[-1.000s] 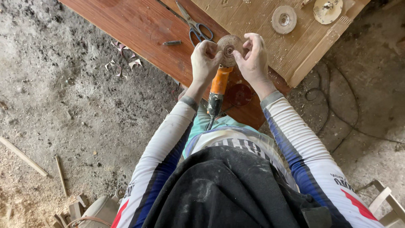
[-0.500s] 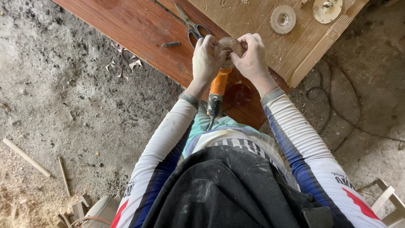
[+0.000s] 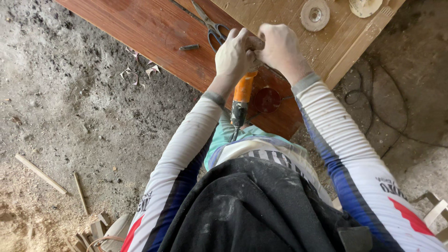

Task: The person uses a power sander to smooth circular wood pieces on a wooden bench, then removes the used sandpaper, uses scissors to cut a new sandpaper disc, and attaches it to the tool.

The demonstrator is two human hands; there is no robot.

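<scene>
An orange power tool (image 3: pixel 242 95) with a dark rear end hangs upright over the edge of a reddish wooden board (image 3: pixel 154 32). My left hand (image 3: pixel 233 58) and my right hand (image 3: pixel 280 49) are closed together around its head, fingers touching. The tool's disc is hidden behind the fingers. A dark round disc (image 3: pixel 267 99) lies on the board just below my right wrist.
Scissors (image 3: pixel 210 25) and a small dark bit (image 3: pixel 189 47) lie on the board near my left hand. Two round discs (image 3: pixel 315 14) rest on a pale plywood sheet (image 3: pixel 280 11). A black cable (image 3: pixel 364 93) coils on the dusty floor; wood sticks (image 3: pixel 39 173) lie lower left.
Both hands have closed in over the tool's head and now hide the brown disc that showed between them a second ago. The tool stays in place.
</scene>
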